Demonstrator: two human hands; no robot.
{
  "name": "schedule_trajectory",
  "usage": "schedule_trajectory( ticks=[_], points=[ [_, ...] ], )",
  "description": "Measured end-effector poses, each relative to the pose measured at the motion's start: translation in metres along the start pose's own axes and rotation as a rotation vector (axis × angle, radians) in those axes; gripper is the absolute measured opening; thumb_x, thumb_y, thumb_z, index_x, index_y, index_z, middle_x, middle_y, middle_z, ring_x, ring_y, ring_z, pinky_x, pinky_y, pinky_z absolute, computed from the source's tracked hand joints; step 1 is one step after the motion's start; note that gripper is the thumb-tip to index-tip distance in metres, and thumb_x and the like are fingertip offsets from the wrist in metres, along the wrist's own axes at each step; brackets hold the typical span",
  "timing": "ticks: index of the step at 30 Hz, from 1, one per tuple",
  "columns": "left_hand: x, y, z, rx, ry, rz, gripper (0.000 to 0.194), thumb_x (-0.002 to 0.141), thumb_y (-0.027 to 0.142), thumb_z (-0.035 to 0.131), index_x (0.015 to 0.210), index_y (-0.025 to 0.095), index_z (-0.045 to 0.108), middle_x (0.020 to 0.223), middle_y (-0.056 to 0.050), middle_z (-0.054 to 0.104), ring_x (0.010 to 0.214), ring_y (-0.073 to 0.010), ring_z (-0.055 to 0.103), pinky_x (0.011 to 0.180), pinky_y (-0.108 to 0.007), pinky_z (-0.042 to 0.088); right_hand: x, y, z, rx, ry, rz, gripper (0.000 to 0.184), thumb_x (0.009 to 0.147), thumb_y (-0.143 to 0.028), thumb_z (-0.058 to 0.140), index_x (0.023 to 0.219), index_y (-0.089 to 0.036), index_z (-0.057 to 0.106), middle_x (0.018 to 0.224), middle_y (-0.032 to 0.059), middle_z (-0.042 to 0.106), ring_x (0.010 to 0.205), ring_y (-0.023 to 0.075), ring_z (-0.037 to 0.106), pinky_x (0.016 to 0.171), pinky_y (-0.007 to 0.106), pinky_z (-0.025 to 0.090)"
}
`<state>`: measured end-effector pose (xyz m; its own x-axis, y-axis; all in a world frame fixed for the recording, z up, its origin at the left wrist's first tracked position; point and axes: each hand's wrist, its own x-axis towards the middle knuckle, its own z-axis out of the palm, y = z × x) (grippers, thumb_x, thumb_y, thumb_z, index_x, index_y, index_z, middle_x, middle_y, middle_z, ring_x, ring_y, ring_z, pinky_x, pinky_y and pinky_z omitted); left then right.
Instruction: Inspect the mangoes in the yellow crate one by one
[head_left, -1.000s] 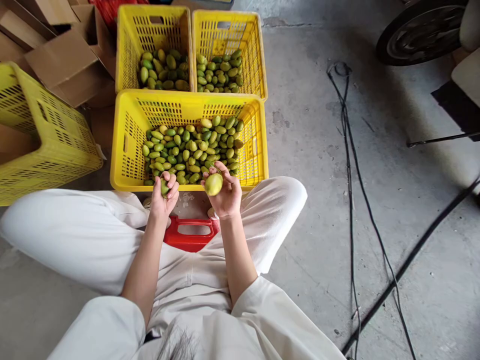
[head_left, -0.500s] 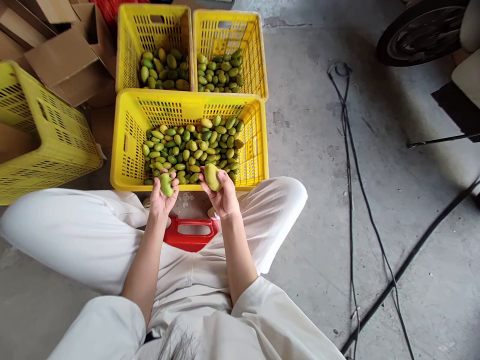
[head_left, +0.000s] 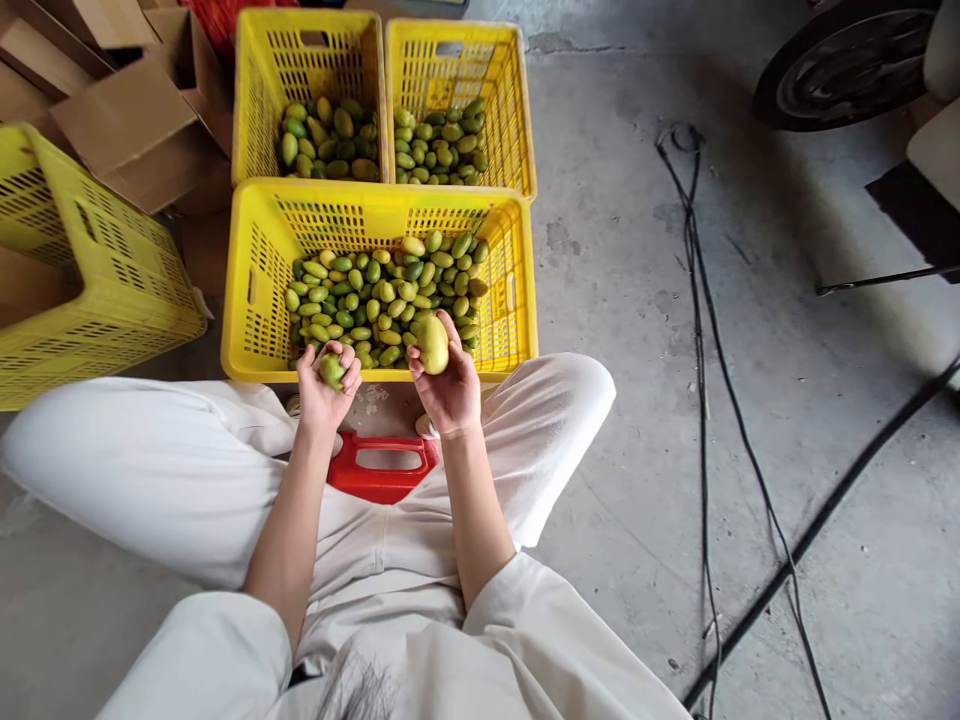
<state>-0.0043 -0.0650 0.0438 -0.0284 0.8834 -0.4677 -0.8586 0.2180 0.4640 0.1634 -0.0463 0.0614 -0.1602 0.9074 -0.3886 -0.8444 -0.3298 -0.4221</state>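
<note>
My left hand (head_left: 324, 392) is closed around a green mango (head_left: 331, 371), with the fingers curled over its top. In my right hand (head_left: 454, 395) lies a paler yellow-green mango (head_left: 433, 344), held between thumb and fingers. Both hands are just at the near rim of a wide yellow crate (head_left: 247, 240). Inside that crate lies a heap of small green and yellowish mangoes (head_left: 375, 295). The fruit in my right hand overlaps the heap from this viewpoint.
Behind stand two yellow crates (head_left: 255, 100) (head_left: 517, 110) holding more mangoes. Another yellow crate (head_left: 127, 290) is at left, beside cardboard boxes (head_left: 127, 120). A red plastic stool (head_left: 382, 485) is between my legs. Black cables (head_left: 697, 260) cross the floor near a wheel (head_left: 847, 70).
Both mangoes have been turned in my hands. The right one now sits more upright and slightly further right; my left fingers wrap further over theirs.
</note>
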Motion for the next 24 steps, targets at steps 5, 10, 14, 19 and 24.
schedule_trajectory(
  ticks=[5,10,14,19,24],
  points=[
    [0.004,-0.003,-0.004,-0.015,0.034,0.061,0.016,0.093,0.029,0.053,0.090,0.018,0.065,0.095,-0.007,0.065,0.082,-0.0133,0.063,0.072,-0.024,0.054,0.001,0.001,-0.006,0.050,0.098,-0.008,0.021,0.092,-0.034,0.059,0.111,-0.028,0.067,0.096,-0.0018,0.071,0.069,0.0091,0.061,0.059,0.019,0.053],
    [0.011,-0.011,-0.016,0.063,0.089,0.116,0.012,0.087,0.027,0.069,0.096,0.020,0.069,0.110,-0.006,0.069,0.097,-0.0130,0.065,0.083,-0.021,0.053,0.004,0.002,-0.012,0.129,0.167,0.030,0.034,0.094,-0.053,0.056,0.085,-0.022,0.065,0.079,-0.0004,0.065,0.064,0.0095,0.056,0.049,0.017,0.047],
    [0.012,-0.013,-0.019,0.101,0.096,0.131,0.018,0.077,0.028,0.081,0.090,0.022,0.070,0.115,-0.005,0.070,0.092,-0.0131,0.066,0.079,-0.022,0.054,0.006,0.001,-0.014,0.182,0.116,0.063,0.038,0.095,-0.058,0.050,0.090,-0.023,0.065,0.071,-0.0021,0.059,0.062,0.0101,0.052,0.053,0.019,0.050],
    [0.011,-0.014,-0.013,0.078,0.110,0.101,0.025,0.070,0.022,0.086,0.091,0.024,0.072,0.098,-0.001,0.071,0.085,-0.0125,0.068,0.076,-0.021,0.055,0.009,0.003,-0.017,0.153,0.172,0.099,0.025,0.097,-0.047,0.053,0.105,-0.028,0.066,0.086,-0.0008,0.065,0.072,0.0105,0.057,0.059,0.020,0.054],
    [0.018,-0.017,-0.018,0.011,0.216,0.086,0.021,0.075,0.028,0.084,0.087,0.018,0.071,0.086,-0.002,0.070,0.074,-0.0102,0.067,0.065,-0.017,0.053,0.013,0.014,-0.028,0.168,0.227,0.179,0.013,0.095,-0.029,0.053,0.095,-0.022,0.065,0.090,0.0016,0.069,0.077,0.0130,0.063,0.060,0.023,0.055]
  ],
)
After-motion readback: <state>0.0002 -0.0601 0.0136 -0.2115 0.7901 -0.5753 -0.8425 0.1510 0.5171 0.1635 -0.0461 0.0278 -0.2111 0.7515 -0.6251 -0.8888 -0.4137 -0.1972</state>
